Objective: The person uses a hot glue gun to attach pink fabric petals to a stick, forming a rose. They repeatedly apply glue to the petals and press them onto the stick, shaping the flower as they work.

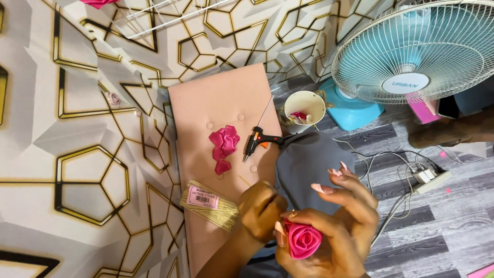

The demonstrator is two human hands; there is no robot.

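Observation:
A bright pink ribbon rose (303,240) sits low in the middle of the view, cupped in my right hand (342,226), whose long-nailed fingers spread above it. My left hand (261,208) is curled tight against the rose's upper left edge and pinches it there. Both hands hover over the near end of a pale pink padded board (216,100) and a grey cloth (309,159).
Loose pink ribbon petals (224,145) and a black glue gun (259,139) lie on the board. A labelled bundle of thin sticks (212,206) lies by my left hand. Behind are a white cup (304,98) with pink scraps, a blue fan (417,51), a power strip (431,176) and a wire rack (154,18).

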